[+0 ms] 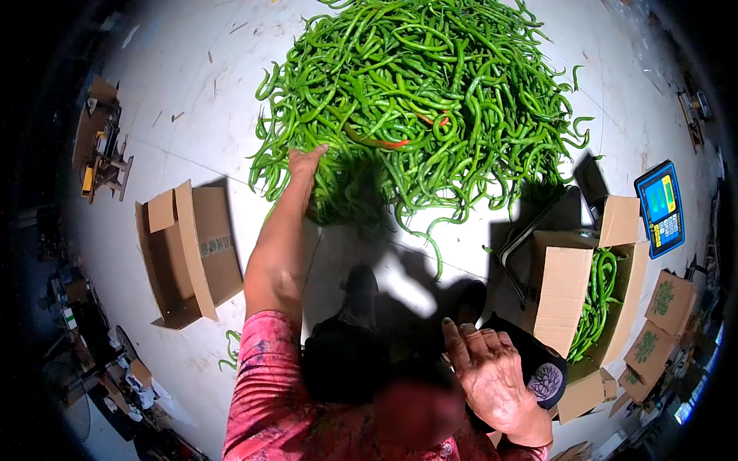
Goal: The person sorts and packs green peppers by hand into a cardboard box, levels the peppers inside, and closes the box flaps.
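Observation:
A large heap of long green peppers (430, 100) lies on the pale floor, with a few reddish ones in it. My left hand (309, 160) reaches to the heap's near left edge, its fingers partly hidden among the peppers; whether it grips any cannot be made out. Close to my body, over my lap, my right hand (488, 369) is raised with its back showing. Its index finger points forward, apart from the others, and nothing shows in it. To its right, an open cardboard box (563, 296) holds green peppers.
An open cardboard box (211, 253) stands on the left, with a few loose peppers (231, 349) below it. A blue scale display (661, 207) is at the right. Flattened cardboard (669, 303) with green prints lies beyond the filled box. Clutter lines both far sides.

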The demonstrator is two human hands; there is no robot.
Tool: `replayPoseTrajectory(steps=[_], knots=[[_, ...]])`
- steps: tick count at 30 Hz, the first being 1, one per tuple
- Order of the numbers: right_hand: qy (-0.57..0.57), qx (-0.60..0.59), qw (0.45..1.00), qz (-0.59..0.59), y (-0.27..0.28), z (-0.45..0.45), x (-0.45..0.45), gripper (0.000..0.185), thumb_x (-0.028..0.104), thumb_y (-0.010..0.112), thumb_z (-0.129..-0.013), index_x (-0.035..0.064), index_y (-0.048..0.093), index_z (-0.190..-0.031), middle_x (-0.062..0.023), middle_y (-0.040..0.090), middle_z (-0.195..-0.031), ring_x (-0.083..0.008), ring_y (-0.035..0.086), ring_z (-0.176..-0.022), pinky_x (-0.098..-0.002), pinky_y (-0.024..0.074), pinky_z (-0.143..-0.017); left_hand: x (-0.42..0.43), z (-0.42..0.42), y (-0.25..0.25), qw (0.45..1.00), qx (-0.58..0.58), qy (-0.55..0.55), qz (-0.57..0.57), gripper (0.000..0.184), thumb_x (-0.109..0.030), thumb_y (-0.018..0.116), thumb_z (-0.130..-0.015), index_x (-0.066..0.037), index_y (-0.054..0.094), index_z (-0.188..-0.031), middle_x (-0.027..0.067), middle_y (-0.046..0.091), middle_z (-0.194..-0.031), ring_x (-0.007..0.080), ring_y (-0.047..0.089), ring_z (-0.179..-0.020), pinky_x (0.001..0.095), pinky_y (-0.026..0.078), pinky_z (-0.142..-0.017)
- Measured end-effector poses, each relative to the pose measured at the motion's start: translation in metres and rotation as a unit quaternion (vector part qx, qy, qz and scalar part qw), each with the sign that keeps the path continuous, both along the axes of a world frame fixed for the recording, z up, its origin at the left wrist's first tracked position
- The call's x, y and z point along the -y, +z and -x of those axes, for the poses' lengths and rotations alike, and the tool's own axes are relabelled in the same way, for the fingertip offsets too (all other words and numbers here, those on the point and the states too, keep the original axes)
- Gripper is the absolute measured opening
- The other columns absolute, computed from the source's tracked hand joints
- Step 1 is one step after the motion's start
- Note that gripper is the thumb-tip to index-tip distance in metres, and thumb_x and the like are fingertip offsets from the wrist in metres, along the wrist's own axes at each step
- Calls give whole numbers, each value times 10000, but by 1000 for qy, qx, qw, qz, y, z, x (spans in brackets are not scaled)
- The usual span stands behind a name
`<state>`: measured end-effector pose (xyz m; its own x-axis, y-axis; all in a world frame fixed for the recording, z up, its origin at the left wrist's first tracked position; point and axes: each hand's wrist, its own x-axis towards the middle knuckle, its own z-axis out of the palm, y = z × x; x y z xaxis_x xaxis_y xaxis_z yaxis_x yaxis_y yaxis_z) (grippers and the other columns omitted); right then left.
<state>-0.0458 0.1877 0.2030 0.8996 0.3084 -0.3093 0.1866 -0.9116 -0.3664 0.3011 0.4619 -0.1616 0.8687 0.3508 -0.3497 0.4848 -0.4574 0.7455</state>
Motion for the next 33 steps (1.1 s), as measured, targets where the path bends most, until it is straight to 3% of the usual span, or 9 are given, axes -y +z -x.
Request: replayPoseTrajectory(steps=[3,4,9,11,17,18,21,28,33], knots=[[1,2,1000,-2,-2,-1,0,551,101,608,-742,-84,544,-1258,-206,626,-1012,-279,619,-851,-383,503,-741,22,28,62,983,-58,-53,163,574,-294,800,-697,83,604,-1083,194,666,-1036,279,632,-896,374,489,-800],[3,2,1000,-3,-3,-1,0,548,100,607,-745,-84,543,-1258,-208,626,-1011,-282,619,-852,-387,504,-741,20,32,36,985,36,-34,165,401,-210,762,-692,48,635,-971,139,668,-886,234,612,-747,357,483,-694],[4,1,1000,-5,-1,-6,1,542,86,604,-748,-89,538,-1257,-216,624,-1010,-298,620,-854,-404,509,-735,29,49,51,953,30,157,257,224,-101,714,-725,18,595,-872,99,629,-770,225,592,-621,352,500,-575],[-3,4,1000,-7,-1,-6,2,536,77,605,-751,-90,536,-1255,-218,623,-1007,-302,619,-845,-408,511,-729,28,53,56,939,63,124,313,195,-128,730,-753,-10,601,-838,86,623,-750,205,596,-629,339,496,-567],[-41,-21,999,-4,-1,0,5,486,112,627,-834,-38,524,-1284,-186,606,-1053,-320,597,-896,-412,477,-790,30,71,143,868,23,113,482,133,-166,707,-850,-96,598,-876,14,585,-734,155,545,-602,323,475,-534],[-47,-20,999,-13,-2,0,6,473,99,623,-829,-29,531,-1274,-175,603,-1023,-327,592,-882,-413,473,-780,31,77,162,865,12,108,490,166,-137,644,-878,-35,624,-1007,29,581,-772,156,540,-630,294,471,-560],[-53,51,996,-54,-5,3,8,441,53,586,-791,-45,551,-1219,-166,584,-876,-282,574,-743,-384,472,-653,47,100,228,846,14,40,531,208,-164,649,-891,-27,610,-1042,27,575,-776,135,539,-648,269,471,-584],[-108,142,975,-133,12,1,15,325,109,631,-851,1,569,-1150,-164,610,-828,-364,617,-751,-442,489,-685,77,129,334,783,20,-169,598,265,-209,649,-908,-24,586,-1087,19,552,-759,109,522,-654,243,430,-584],[-285,251,860,-341,24,-3,29,201,117,645,-870,-11,648,-1025,-168,675,-920,-302,662,-800,-373,518,-733,111,147,376,814,39,-257,519,259,-211,633,-921,-21,586,-1090,7,558,-768,91,509,-657,236,435,-586]])
